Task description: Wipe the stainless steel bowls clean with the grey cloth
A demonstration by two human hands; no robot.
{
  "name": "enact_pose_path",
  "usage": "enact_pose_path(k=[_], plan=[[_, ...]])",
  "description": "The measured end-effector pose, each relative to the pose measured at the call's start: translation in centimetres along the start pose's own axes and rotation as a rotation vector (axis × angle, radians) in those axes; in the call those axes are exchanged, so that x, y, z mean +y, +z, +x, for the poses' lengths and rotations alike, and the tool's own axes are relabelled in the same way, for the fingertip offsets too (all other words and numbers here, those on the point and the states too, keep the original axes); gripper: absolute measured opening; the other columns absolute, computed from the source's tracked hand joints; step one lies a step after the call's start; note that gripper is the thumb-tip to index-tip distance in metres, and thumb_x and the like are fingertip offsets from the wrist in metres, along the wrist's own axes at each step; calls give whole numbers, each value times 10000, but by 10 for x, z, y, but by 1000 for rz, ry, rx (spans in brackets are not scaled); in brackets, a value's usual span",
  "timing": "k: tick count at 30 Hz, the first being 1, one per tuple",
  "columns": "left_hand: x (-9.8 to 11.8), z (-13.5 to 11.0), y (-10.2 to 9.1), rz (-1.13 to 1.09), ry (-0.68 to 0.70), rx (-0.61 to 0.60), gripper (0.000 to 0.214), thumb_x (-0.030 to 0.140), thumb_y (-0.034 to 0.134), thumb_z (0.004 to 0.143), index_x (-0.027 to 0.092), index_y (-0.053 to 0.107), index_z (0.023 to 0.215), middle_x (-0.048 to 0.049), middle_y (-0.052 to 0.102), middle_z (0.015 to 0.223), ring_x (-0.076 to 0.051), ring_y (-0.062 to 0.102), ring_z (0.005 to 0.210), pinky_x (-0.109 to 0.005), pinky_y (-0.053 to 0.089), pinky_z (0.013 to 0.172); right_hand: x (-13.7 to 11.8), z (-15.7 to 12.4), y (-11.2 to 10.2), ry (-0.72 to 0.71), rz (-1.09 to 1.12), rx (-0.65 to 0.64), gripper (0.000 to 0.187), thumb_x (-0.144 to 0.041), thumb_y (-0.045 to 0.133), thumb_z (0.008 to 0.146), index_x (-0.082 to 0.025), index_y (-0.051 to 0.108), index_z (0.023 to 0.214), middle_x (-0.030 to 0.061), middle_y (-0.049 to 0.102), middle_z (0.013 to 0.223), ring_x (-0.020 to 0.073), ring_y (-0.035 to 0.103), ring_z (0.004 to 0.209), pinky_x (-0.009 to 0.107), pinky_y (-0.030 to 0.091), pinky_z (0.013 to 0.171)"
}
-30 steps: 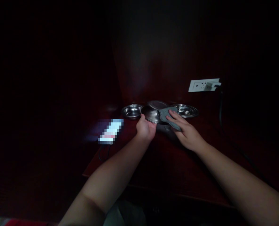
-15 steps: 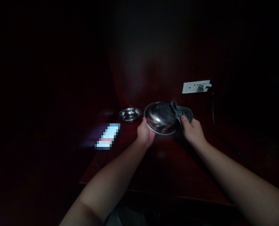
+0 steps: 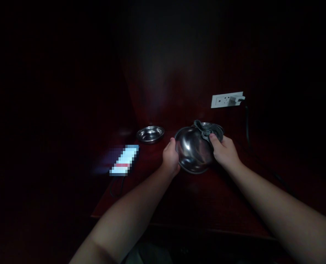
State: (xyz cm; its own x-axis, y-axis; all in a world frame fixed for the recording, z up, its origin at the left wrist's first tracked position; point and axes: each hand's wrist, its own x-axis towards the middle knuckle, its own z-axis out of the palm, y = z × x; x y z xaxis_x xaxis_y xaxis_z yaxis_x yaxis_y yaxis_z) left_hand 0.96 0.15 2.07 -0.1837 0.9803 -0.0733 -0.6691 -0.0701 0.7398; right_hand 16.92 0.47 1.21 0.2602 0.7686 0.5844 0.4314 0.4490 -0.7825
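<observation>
Held bowl: I am watching a round stainless-steel bowl (image 3: 192,152) just right of centre in the frame, above the tabletop (image 3: 190,201).
Bowl's direction: its convex outside is facing my camera, its mouth is turning away, and its central axis is slanting toward me.
Bowl's look: smooth metal is gleaming with white streaks and dark reflections, the thin rim curving along left and bottom.
Left hand (image 3: 171,156): I am seeing it clamping the bowl's left rim, thumb uppermost.
Right hand (image 3: 225,151): it is pinching a bunched grey cloth (image 3: 216,131), coarse and stitched along its edge, against the bowl's upper right.
Other metal: a shiny steel dish (image 3: 150,135) is sitting upright left of centre; another steel rim (image 3: 207,124) is peeking out behind the cloth.
Phone (image 3: 124,161): its blurred screen is glowing at lower left.
</observation>
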Motion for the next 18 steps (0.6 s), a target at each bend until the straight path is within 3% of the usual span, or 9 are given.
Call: enact_pose_path(k=[9,18], plan=[[2,-6,3,51,0,28,248,309,551,850,115,647,728,-41,649,679,-132,609,607,-283,497,662,-1,1,-2,-25,-45,-18,364,-481,470,857,-171,590,710,39,632,674,198,577,635,298,423,577],[2,-6,2,35,-26,46,234,350,627,795,118,658,802,-55,668,738,-180,645,786,-326,496,787,-7,-1,-3,-87,-62,-28,350,-468,461,865,-178,609,738,40,653,697,209,600,665,318,453,612]])
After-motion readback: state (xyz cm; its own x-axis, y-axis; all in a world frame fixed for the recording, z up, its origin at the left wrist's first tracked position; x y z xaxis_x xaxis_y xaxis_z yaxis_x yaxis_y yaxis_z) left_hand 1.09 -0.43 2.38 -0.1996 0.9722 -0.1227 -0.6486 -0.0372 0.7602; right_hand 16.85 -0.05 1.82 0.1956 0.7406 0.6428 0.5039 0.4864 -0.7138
